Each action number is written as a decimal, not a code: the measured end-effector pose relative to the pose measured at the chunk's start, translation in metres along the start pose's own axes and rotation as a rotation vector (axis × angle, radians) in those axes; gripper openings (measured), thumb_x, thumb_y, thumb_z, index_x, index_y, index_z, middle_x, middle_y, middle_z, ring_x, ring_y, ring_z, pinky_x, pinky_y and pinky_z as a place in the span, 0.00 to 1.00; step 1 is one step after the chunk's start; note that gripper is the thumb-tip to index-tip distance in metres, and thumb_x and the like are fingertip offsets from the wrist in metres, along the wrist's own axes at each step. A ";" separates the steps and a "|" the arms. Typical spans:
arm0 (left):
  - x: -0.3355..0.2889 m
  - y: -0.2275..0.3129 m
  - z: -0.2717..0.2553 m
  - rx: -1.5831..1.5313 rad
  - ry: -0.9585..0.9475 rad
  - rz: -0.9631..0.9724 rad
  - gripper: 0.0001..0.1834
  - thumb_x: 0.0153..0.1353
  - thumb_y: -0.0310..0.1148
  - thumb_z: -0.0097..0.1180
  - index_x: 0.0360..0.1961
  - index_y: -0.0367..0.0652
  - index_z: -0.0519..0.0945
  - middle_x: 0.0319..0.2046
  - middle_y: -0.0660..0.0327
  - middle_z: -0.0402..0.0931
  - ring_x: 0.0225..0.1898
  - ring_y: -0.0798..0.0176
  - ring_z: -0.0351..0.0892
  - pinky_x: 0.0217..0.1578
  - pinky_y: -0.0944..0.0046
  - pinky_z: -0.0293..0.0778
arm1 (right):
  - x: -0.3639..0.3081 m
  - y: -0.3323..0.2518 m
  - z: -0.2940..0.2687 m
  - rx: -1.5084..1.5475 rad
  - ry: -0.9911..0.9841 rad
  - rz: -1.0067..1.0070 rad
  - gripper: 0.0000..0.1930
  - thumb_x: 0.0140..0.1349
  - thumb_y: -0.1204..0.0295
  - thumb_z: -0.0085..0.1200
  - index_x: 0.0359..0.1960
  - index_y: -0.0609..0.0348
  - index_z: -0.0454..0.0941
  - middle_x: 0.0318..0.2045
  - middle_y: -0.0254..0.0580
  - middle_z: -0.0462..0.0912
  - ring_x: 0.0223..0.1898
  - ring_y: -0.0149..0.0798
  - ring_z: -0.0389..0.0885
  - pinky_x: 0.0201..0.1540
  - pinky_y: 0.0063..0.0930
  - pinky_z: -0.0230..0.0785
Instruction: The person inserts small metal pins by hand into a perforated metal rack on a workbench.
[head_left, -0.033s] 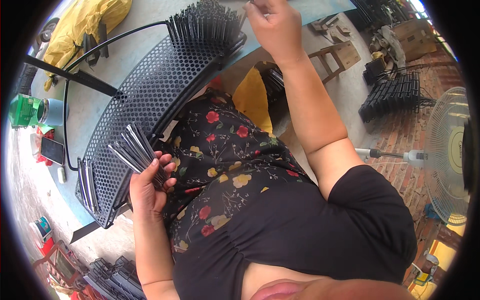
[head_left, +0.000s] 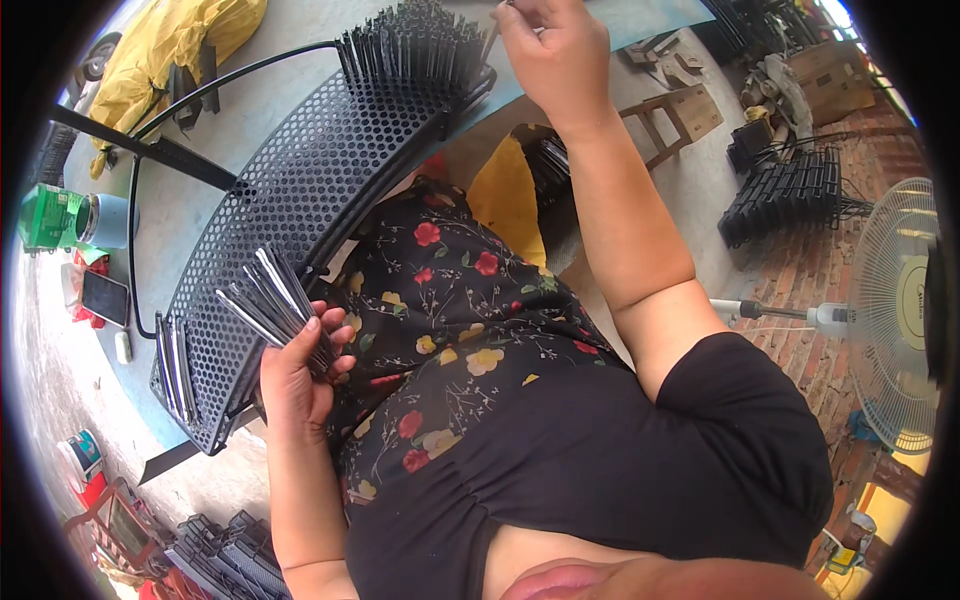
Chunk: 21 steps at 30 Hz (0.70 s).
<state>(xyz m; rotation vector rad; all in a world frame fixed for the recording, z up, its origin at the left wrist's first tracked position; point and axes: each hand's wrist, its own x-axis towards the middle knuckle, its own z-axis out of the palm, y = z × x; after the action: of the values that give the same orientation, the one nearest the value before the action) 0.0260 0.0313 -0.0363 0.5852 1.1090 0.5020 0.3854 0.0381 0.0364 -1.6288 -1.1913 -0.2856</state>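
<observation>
Strips (head_left: 268, 295), dark and glossy, fan out from the person's left hand (head_left: 300, 375), which curls loosely around their near ends with the thumb laid across. Held low like that, I'd say, the bundle keeps together while its far ends spread apart, easy to tell one from another. They hang over the near part of a curved, perforated black panel (head_left: 290, 190) on the pale blue bench (head_left: 160, 275), close in front of the body, presumably to spare the arms a long stretch.

Over at the far right, the right hand (head_left: 545, 45) has thumb and forefinger drawn together, just beside a dense upright cluster of black strips (head_left: 415, 50) at the panel's far end. The fingertips meet the edge of my view, so I can't tell whether they grip anything. Packed that tightly, the cluster's pieces probably prop one another up.

A short row of strips (head_left: 175, 370) lies at the near left end. Phone (head_left: 104, 299) and blue tub (head_left: 108, 222) sit farther left, likely out of the elbows' way.
</observation>
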 end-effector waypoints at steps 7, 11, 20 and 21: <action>0.009 0.000 -0.005 -0.093 -0.100 0.034 0.15 0.65 0.31 0.54 0.51 0.37 0.74 0.41 0.51 0.81 0.36 0.59 0.83 0.24 0.66 0.77 | -0.003 -0.030 0.066 0.206 0.031 -0.410 0.10 0.59 0.79 0.55 0.40 0.59 0.70 0.27 0.48 0.80 0.30 0.54 0.80 0.34 0.41 0.72; 0.003 0.002 -0.006 -0.186 -0.142 -0.028 0.14 0.65 0.31 0.53 0.51 0.39 0.74 0.43 0.51 0.81 0.37 0.58 0.83 0.26 0.64 0.79 | 0.003 -0.050 0.089 -0.481 -0.036 -0.507 0.08 0.58 0.77 0.53 0.39 0.57 0.70 0.26 0.47 0.79 0.32 0.55 0.79 0.38 0.43 0.70; 0.004 0.002 -0.003 -0.118 -0.102 0.011 0.14 0.65 0.29 0.53 0.50 0.38 0.72 0.43 0.50 0.81 0.36 0.58 0.84 0.24 0.64 0.83 | 0.013 -0.019 0.119 0.023 0.043 -0.493 0.07 0.58 0.74 0.54 0.38 0.55 0.73 0.26 0.45 0.79 0.33 0.50 0.79 0.40 0.42 0.67; 0.004 0.002 -0.003 -0.103 -0.104 0.010 0.13 0.65 0.29 0.53 0.49 0.38 0.73 0.41 0.51 0.81 0.35 0.59 0.84 0.24 0.64 0.82 | 0.013 -0.019 0.120 0.026 0.039 -0.493 0.07 0.58 0.74 0.54 0.38 0.55 0.73 0.26 0.45 0.79 0.33 0.50 0.79 0.40 0.42 0.67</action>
<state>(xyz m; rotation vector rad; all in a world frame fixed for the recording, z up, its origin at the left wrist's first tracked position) 0.0248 0.0357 -0.0389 0.5211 0.9756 0.5287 0.3336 0.1440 0.0058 -1.2822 -1.5494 -0.6062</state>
